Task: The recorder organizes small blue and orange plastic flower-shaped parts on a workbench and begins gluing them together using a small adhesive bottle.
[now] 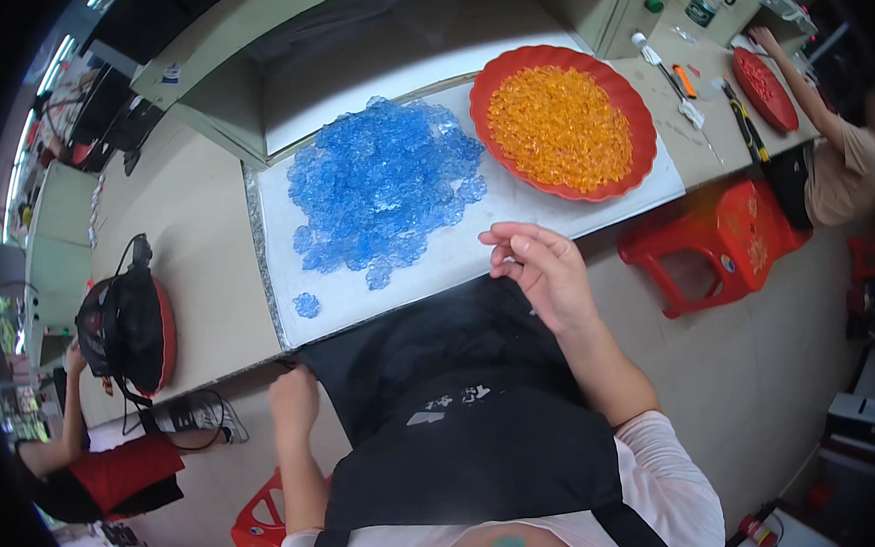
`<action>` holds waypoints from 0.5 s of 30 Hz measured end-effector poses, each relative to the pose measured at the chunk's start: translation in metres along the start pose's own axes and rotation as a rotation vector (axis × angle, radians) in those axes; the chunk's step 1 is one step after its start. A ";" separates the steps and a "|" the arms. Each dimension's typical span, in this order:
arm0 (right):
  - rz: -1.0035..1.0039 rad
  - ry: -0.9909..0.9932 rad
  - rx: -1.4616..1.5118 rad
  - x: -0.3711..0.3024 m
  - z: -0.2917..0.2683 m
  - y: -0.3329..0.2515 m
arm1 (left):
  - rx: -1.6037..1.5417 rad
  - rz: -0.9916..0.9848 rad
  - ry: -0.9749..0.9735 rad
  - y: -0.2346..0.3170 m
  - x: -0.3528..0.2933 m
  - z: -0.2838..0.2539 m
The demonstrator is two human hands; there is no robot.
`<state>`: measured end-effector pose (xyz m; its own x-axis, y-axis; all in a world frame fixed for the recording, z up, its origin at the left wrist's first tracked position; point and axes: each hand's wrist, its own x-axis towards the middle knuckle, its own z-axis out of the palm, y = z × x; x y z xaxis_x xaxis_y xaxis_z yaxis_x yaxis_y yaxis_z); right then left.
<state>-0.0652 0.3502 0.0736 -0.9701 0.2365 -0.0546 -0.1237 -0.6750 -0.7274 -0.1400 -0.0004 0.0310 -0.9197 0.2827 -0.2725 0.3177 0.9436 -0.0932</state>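
A broad heap of translucent blue, flower-shaped plastic pieces [382,182] lies on a white sheet [437,268] on the table. One loose blue piece [306,305] rests apart near the sheet's front left. To the right, a red scalloped plate [641,161] holds many small translucent orange pieces [559,126]. My right hand [543,272] hovers over the sheet's front edge below the plate, fingers loosely bent and apart, with nothing visible in them. Closed at the table's front left edge, my left hand [293,395] grips the edge of my black apron [433,364].
Pliers [744,122], an orange cutter [684,81] and a thin tool lie right of the plate. Red stools [726,241] stand at the right and lower left. A black-and-red bag [130,327] sits on the left table. Other people work at both sides; one reaches toward a red plate [765,88].
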 end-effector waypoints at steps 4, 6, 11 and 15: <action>0.155 -0.287 -0.159 -0.014 0.005 0.008 | -0.748 0.181 0.625 0.083 -0.050 -0.087; 0.241 -0.456 -0.263 -0.019 0.005 0.006 | -0.904 0.266 0.626 0.142 -0.054 -0.099; 0.223 -0.571 -0.364 -0.024 -0.010 0.006 | -0.963 0.429 0.705 0.176 -0.018 -0.069; 0.255 -0.564 -0.353 -0.027 -0.013 0.006 | -1.033 0.310 0.531 0.180 -0.013 -0.075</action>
<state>-0.0375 0.3489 0.0612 -0.9318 -0.3607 0.0402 0.1043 -0.3723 -0.9222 -0.0878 0.1787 0.0893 -0.8941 0.3288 0.3041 0.4310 0.4466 0.7841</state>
